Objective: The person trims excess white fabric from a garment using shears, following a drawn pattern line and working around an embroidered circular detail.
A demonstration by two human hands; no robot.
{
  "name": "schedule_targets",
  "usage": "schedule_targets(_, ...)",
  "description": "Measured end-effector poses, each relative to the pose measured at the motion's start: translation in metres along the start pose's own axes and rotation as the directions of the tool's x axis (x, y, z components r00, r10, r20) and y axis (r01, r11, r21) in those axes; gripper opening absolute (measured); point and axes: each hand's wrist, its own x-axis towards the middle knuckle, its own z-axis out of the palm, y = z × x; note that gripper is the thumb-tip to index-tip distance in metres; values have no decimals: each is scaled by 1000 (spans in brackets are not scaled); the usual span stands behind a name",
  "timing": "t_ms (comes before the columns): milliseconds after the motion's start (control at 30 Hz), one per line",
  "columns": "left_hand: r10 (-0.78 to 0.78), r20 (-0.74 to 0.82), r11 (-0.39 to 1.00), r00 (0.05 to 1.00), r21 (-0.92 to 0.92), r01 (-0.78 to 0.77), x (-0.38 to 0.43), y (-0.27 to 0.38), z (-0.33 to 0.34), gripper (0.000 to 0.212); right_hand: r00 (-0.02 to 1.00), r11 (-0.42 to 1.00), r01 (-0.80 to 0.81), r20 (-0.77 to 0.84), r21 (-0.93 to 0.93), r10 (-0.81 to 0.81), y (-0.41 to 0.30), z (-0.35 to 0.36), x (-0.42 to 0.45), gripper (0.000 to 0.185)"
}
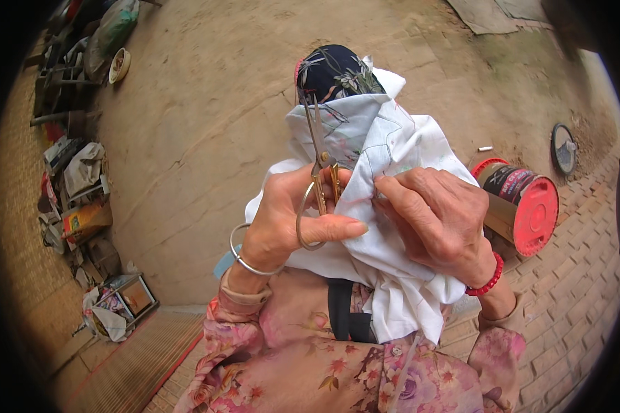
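My left hand (294, 211) holds a pair of metal scissors (318, 155), with one ring handle round the thumb and the tips pointing away from me. Its fingers also lie against a white embroidered cloth (361, 206) that is bunched over my lap. The fingertips of my right hand (434, 211) pinch the same cloth; whether they hold a needle or thread cannot be told. Loose red threads show on the cloth's upper part. Just beyond the scissor tips lies dark floral fabric (336, 69), partly covered by the white cloth.
A red-lidded bucket (537, 217) lies on its side at the right, near a round black-rimmed object (564, 149). Bags and clutter (85, 170) line the left side, with a white bowl (119, 65). A striped mat (139, 356) lies at the lower left.
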Motion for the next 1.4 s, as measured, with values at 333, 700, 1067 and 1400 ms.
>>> schedule_targets(333, 11, -1, 995, 1000, 102, -11, -1, 6, 0, 54, 979, 993, -117, -168, -20, 112, 16, -29, 5, 21)
schedule_targets(700, -71, -61, 997, 996, -34, 69, -6, -7, -9, 48, 582, 652, -757, -489, -35, 649, 198, -142, -123, 23)
schedule_targets(1067, -101, -111, 982, 989, -168, 82, -14, -14, -8, 45, 771, 732, -634, 131, 251, 623, 37, -27, -30, 11)
schedule_targets(1400, -96, -155, 988, 983, -138, 75, -14, -23, -15, 43, 920, 945, -296, 224, -141, 322, 22, -10, -25, 11)
